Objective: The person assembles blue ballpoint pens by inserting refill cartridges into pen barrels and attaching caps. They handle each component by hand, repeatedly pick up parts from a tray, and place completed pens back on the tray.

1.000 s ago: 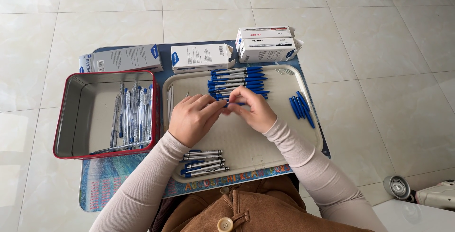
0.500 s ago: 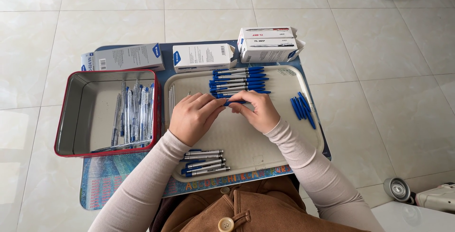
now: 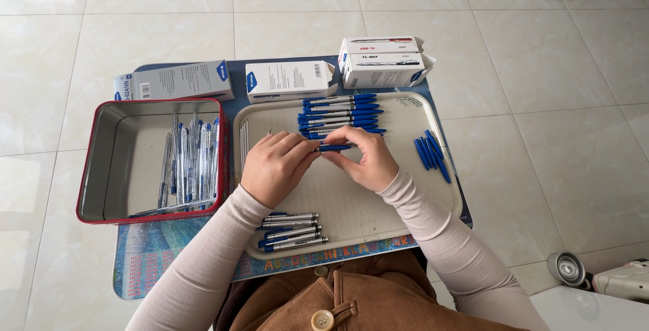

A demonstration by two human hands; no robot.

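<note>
1. Pale glossy floor tiles point(image 3: 541, 135) surround a low blue table point(image 3: 169, 250) with a patterned top; the person's lap in a brown garment point(image 3: 338, 304) is cut off at the bottom edge.
2. Nearest on the cream tray point(image 3: 351, 216): a small row of assembled pens point(image 3: 294, 229), silver and blue.
3. Mid-tray: left hand point(image 3: 274, 169) and right hand point(image 3: 365, 162) meet, fingers pinched shut on one blue pen point(image 3: 334, 147). Against half a second ago the hands sit almost unchanged, the pen tip showing a little more; the fitting work appears to continue on the same piece.
4. Right of the hands: loose blue caps point(image 3: 429, 152).
5. Left: red-rimmed tin point(image 3: 91, 169) holding clear pen barrels point(image 3: 193, 162).
6. Farther: stacked blue pens point(image 3: 341, 114), then white cartons point(image 3: 291, 81).
7. Hidden: most of the held pen lies under the fingers, so which parts are being joined cannot be told.
</note>
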